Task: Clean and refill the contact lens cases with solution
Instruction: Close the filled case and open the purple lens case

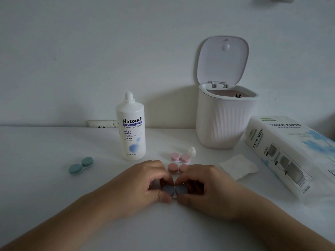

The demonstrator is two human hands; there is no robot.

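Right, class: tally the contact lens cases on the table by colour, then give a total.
Green case: 1
Pink case: 1
Salmon case: 1
Blue-grey case, held by the left hand and right hand: 1
Total: 4

The picture is dim and a bit grey. Soft light comes from the front right, so the small bin point(224, 120) throws a big dark shadow left on the wall point(72, 51). Nothing shines. Edges bend and look blurry, mostly the top right corner.
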